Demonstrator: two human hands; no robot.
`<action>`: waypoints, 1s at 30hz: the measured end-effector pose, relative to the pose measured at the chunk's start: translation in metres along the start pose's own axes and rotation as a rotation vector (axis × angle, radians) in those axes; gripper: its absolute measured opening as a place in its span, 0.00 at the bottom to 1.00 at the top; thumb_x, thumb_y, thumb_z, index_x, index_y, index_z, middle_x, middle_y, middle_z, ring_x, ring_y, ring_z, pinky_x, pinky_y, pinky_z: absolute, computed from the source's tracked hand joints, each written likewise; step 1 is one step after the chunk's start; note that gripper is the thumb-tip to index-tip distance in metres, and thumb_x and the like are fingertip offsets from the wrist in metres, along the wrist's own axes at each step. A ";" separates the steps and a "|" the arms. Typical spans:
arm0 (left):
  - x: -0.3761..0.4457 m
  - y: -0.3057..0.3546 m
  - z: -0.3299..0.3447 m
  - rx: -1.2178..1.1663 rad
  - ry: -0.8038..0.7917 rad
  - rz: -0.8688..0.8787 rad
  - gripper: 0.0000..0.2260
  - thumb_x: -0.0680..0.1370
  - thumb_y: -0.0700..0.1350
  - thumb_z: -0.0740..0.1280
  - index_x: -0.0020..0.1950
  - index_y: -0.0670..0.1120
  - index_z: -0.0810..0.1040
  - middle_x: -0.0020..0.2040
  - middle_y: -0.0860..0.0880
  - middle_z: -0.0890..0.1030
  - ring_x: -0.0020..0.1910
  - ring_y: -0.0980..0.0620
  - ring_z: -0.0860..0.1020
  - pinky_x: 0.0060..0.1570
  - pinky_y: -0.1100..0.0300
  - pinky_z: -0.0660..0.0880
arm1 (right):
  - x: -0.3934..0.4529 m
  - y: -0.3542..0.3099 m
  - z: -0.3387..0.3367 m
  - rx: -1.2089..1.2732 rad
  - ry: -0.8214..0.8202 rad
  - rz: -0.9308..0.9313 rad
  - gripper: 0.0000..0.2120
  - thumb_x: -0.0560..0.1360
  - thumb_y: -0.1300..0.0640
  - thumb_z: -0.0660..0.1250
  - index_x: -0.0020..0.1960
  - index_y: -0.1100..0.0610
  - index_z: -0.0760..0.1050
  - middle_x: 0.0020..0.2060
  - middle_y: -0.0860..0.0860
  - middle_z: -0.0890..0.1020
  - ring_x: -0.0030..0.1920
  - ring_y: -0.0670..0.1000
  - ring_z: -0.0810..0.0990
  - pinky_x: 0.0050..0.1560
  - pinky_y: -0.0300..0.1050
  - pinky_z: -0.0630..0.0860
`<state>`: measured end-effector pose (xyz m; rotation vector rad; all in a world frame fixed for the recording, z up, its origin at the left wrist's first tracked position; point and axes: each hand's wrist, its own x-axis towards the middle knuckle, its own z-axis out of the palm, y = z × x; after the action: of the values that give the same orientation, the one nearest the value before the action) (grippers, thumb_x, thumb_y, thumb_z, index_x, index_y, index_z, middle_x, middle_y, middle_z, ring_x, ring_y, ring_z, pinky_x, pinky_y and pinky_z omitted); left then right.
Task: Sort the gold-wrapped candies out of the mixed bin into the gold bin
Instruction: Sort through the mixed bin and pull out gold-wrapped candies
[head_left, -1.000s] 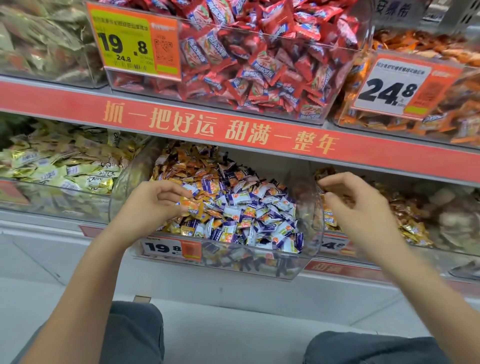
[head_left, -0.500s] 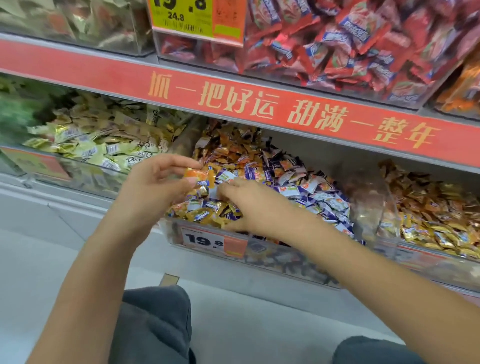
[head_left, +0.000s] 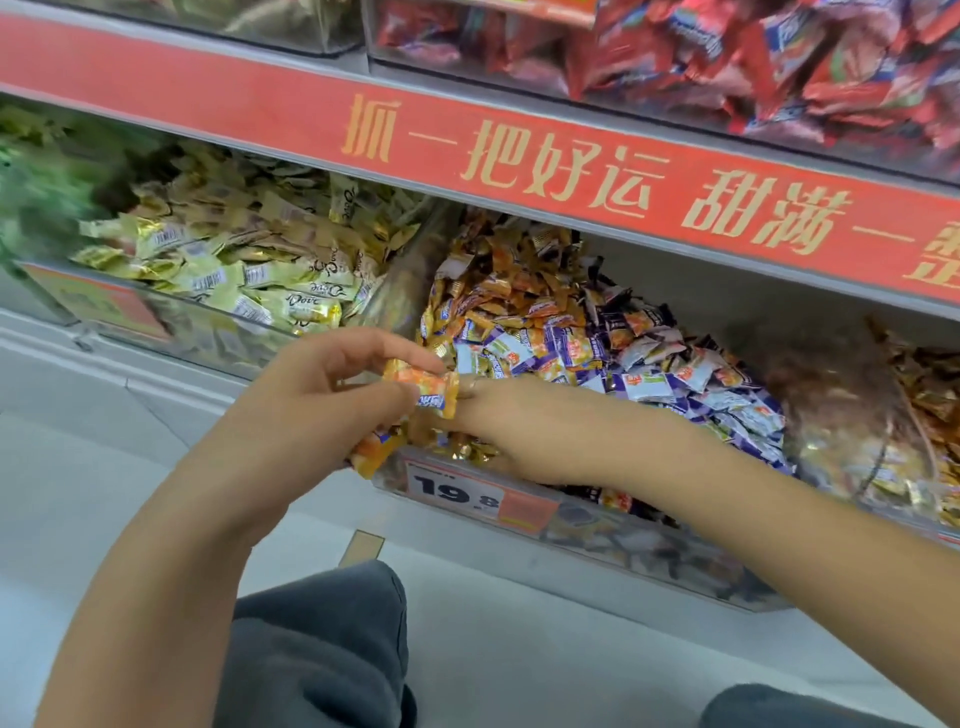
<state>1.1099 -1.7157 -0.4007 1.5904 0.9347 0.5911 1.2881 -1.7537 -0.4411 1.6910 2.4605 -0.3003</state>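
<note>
Left hand (head_left: 311, 410) pinches a gold-orange candy (head_left: 423, 387) at the front-left corner of the mixed bin (head_left: 649, 530), long axis roughly left-right, twisted ends pointing sideways. Right hand (head_left: 524, 431) touches its right end, fingers mostly straight, grip unclear. Both equally near. The gold bin (head_left: 883, 457) probably lies well right, so the right hand suits.

Two hands: left hand (head_left: 306, 410), right hand (head_left: 524, 431). One orange candy (head_left: 423, 387) is held up. One mixed bin (head_left: 597, 525). One price tag (head_left: 480, 496). One red banner (head_left: 519, 156).
</note>
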 end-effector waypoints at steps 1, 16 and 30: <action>0.000 0.000 0.000 0.011 0.004 -0.008 0.10 0.76 0.38 0.66 0.41 0.50 0.84 0.27 0.55 0.74 0.23 0.59 0.66 0.21 0.69 0.64 | 0.001 0.001 -0.002 -0.009 -0.029 -0.012 0.29 0.73 0.70 0.59 0.72 0.53 0.64 0.62 0.55 0.70 0.47 0.58 0.76 0.40 0.52 0.71; 0.005 0.003 0.008 0.030 0.084 -0.039 0.09 0.76 0.39 0.67 0.39 0.49 0.84 0.25 0.54 0.72 0.19 0.61 0.66 0.19 0.71 0.61 | -0.002 0.008 0.001 0.447 -0.029 -0.011 0.11 0.77 0.63 0.64 0.59 0.57 0.76 0.45 0.46 0.73 0.39 0.38 0.72 0.41 0.35 0.68; 0.013 -0.009 0.023 0.131 0.175 0.039 0.12 0.70 0.48 0.75 0.50 0.46 0.79 0.35 0.47 0.80 0.29 0.56 0.81 0.28 0.66 0.73 | -0.024 0.025 -0.015 1.551 0.142 0.448 0.16 0.76 0.60 0.67 0.63 0.55 0.73 0.54 0.45 0.75 0.26 0.42 0.65 0.28 0.36 0.64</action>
<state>1.1332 -1.7172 -0.4163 1.6967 1.0925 0.7178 1.3199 -1.7636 -0.4227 2.5529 1.6272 -2.4690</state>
